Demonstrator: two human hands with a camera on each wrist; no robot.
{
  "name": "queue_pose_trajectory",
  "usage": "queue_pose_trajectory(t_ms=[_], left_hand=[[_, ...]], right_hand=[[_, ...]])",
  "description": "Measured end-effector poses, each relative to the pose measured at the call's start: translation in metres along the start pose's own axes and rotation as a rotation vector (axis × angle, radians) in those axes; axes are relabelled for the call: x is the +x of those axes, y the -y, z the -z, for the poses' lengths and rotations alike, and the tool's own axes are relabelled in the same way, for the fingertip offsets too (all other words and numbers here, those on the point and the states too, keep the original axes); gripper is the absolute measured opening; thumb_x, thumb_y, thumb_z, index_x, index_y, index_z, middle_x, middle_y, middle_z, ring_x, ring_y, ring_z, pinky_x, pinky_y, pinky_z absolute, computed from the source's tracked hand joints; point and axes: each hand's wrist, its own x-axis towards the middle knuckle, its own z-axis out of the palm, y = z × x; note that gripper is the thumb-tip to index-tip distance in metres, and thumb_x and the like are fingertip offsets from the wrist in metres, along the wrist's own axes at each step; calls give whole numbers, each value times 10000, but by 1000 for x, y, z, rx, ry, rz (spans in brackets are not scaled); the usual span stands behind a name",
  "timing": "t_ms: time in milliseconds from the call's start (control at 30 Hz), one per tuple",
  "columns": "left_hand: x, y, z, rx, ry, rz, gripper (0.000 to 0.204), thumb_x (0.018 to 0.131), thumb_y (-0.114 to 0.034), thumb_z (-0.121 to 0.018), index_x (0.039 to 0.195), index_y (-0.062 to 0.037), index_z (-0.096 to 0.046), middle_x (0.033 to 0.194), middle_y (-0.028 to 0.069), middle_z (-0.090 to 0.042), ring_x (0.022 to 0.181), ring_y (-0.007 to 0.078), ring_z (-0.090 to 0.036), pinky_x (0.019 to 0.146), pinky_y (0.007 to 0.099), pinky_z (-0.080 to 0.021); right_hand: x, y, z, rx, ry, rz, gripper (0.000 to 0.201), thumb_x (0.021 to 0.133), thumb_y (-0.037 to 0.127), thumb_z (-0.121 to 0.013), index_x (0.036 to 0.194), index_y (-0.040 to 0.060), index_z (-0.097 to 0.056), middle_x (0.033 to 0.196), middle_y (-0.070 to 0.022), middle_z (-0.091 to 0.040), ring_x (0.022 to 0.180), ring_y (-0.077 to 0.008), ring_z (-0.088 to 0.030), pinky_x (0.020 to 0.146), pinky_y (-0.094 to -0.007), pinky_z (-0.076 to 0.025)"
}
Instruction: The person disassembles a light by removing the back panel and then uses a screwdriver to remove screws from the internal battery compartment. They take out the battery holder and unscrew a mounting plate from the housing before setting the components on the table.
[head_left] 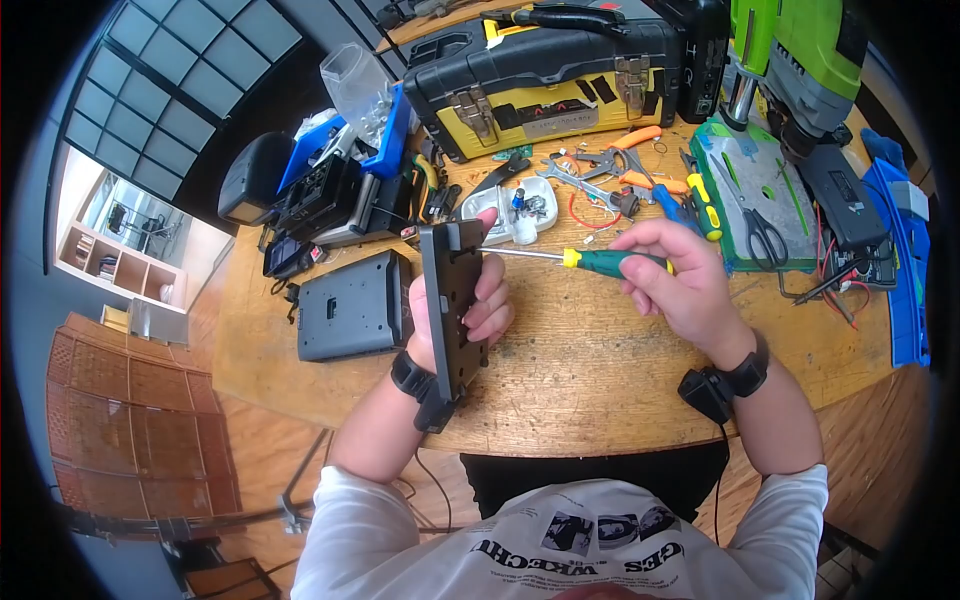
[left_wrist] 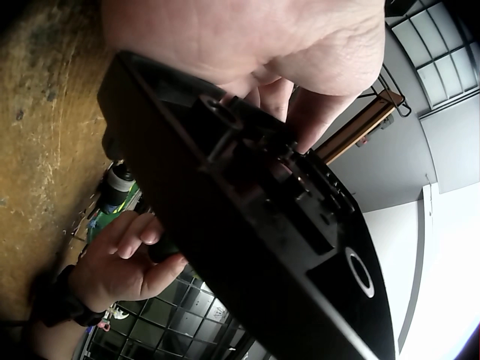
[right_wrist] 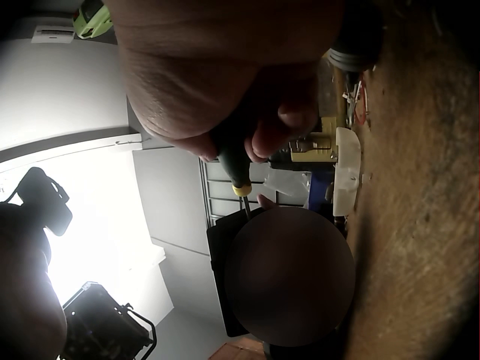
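A black plastic panel [head_left: 452,310] is held on edge above the table by my left hand [head_left: 488,300], its fingers round the far side. In the left wrist view the same hand [left_wrist: 255,45] grips the panel [left_wrist: 225,247], whose recessed face shows round posts. My right hand [head_left: 680,280] grips a green and yellow screwdriver [head_left: 610,262], its shaft pointing left to the panel's upper part. The right wrist view shows the screwdriver [right_wrist: 234,161] in my right hand [right_wrist: 225,82], with its shaft reaching the panel [right_wrist: 225,262]; the tip's exact seat is hidden.
A dark grey device casing [head_left: 350,308] lies left of the panel. Behind stand a yellow and black toolbox [head_left: 550,95], a white tray [head_left: 535,215] of small parts and a blue bin [head_left: 385,140]. Pliers, scissors [head_left: 765,240] and a green-edged board [head_left: 760,190] are at the right.
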Motion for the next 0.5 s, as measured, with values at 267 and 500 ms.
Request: queue_pose_trajectory(t_ms=[267,500], left_hand=[[1,1,1,-32,39,13,646,1050,-398,-590,1590,-108,-386,751,63,-477,501,112,-477,425,234,-427],[0,1,1,-3,2,-1,641,1053,-396,-590,1588,-106,-388,755,59,-479,497,104,-471,420,229,-419]], right_hand=[[0,-1,0,-3,16,0,192,1013,63,-636,1196,5,-651,859,-18,-640,660,-43,-574,588,-198,-467],[1,0,-2,-11,10,25,196,1014,59,-634,1201,3,-649,860,-12,-633,666,-45,-574,595,-205,-480]])
